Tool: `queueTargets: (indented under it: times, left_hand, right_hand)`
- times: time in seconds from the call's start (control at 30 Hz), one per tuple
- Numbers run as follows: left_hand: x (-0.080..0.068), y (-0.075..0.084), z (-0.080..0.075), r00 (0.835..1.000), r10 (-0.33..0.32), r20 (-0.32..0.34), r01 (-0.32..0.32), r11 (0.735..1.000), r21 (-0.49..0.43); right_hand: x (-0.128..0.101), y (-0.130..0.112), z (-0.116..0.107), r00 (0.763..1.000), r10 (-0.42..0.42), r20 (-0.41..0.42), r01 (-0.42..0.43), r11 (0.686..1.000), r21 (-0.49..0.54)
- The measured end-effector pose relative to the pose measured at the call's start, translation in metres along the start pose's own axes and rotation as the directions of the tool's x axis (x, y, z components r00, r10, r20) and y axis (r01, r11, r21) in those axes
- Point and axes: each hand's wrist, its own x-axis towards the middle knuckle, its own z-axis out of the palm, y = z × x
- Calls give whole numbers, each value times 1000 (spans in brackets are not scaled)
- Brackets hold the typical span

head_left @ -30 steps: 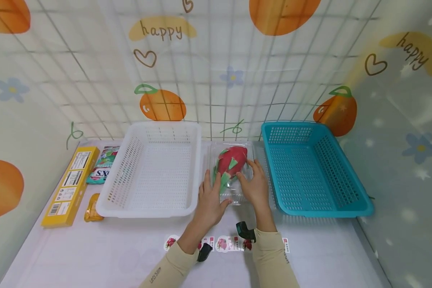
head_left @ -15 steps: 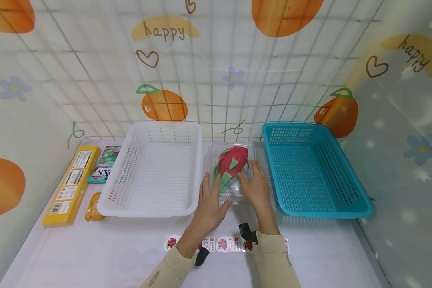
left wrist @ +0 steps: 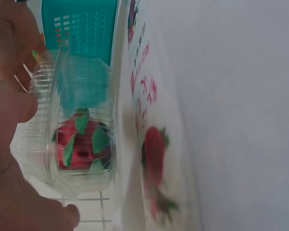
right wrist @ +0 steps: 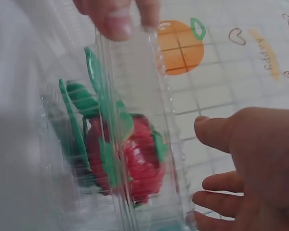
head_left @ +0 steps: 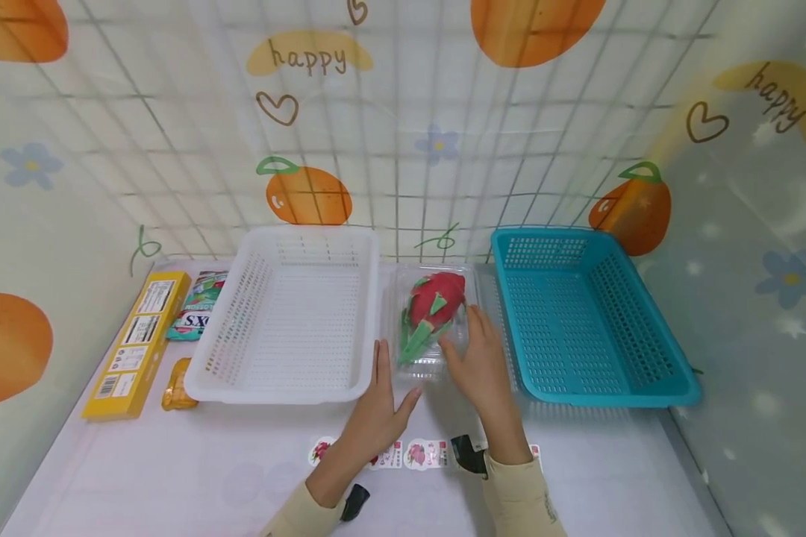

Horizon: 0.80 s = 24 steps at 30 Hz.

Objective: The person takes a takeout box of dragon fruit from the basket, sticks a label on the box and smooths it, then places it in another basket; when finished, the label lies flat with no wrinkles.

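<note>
A red dragon fruit [head_left: 436, 298] with green scales lies inside a clear plastic clamshell box [head_left: 403, 282] between two baskets. Through the clear wall the fruit [left wrist: 82, 142] also shows in the left wrist view. My left hand [head_left: 374, 414] is at the box's front left, fingers straight beside the white basket's corner and thumb spread. At the box's right side, my right hand [head_left: 478, 365] reaches forward with thumb and fingers apart; in the right wrist view this hand [right wrist: 260, 163] faces the box's ridged rim. A row of dragon fruit labels [head_left: 426, 454] lies in front, partly covered by my left arm.
A white basket [head_left: 282, 393] stands on the left and a teal basket [head_left: 611, 399] on the right. Farther left are a yellow carton [head_left: 134, 347], a teal snack packet [head_left: 198, 306] and a small golden packet [head_left: 177, 384]. A wire grid [head_left: 396, 186] rises behind.
My left hand has drawn back from the box toward the lower left, uncovering the box's near left corner. My right hand has shifted slightly back toward me. The dragon fruit stays inside the box.
</note>
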Motion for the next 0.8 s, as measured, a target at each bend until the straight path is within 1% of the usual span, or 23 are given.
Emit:
queueTargets:
  times: [0.1,0.2,0.27,0.47,0.57,0.67,0.8]
  left_hand:
    - [-7,-1,-6,999,-15,52,14,1000,27]
    - [-15,-5,-12,996,-1,89,-5,998,70]
    - [-20,-7,-15,995,4,102,-13,996,87]
    - [-38,-10,-25,994,12,104,-22,995,102]
    - [-49,-13,-29,995,18,102,-31,992,124]
    - [-61,-21,-32,995,29,90,-42,989,144]
    - [-72,-34,-39,997,35,66,-45,985,166]
  right_hand:
    - [-7,-2,-3,1000,-3,11,3,1000,4]
    - [-14,-2,-6,1000,6,11,-6,1000,16]
    - [-20,-3,-9,1000,9,0,-9,1000,28]
    - [-36,1,-19,999,-1,-55,4,998,61]
    - [-47,6,-27,997,1,-72,3,999,52]
    - [-61,12,-33,997,-3,-80,6,999,35]
    - [-76,20,-34,997,-14,-79,16,1000,21]
